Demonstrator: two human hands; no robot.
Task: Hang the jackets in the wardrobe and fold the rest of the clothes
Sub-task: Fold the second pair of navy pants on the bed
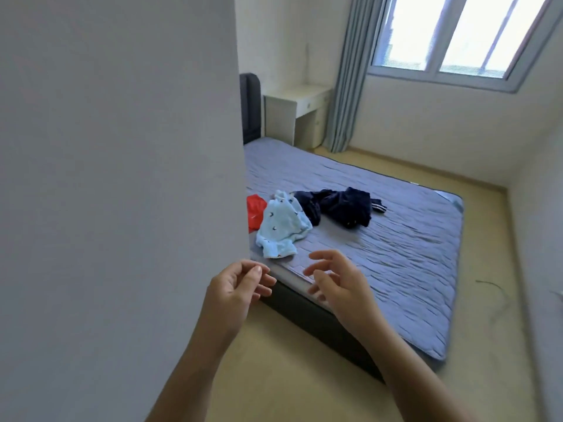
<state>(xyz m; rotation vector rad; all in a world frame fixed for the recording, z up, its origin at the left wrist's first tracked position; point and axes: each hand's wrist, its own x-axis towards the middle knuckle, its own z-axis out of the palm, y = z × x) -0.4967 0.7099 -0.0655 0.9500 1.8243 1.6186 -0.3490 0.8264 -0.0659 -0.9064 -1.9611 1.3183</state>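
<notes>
We hold both hands raised in front of us, over the floor [274, 376] just short of the near corner of the bed [411, 269]. Our left hand [240, 284] sits at 6 o'clock in the view, fingers loosely curled, thumb close to the forefinger, with nothing between them. Our right hand [338, 287] sits just to its right, fingers spread and slightly bent, palm turned inward, also empty. The two hands are near each other but do not touch.

The clothes lie on the grey quilted bed cover, beyond the hands at 12 o'clock from them. The light blue garment [281, 229] with small dark marks lies crumpled nearest, just past the left fingertips and apart from them. The red garment [255, 210] lies at 10 o'clock from the blue one, touching it, partly hidden by the white panel [122, 178] that fills the left half of the view. The dark navy garment [338, 207] lies at 2 o'clock from the blue one, its edge touching it, well apart from both hands.

At 12 o'clock in the view stand a white desk [292, 114], a grey-blue curtain [350, 86] and a window [463, 35].
</notes>
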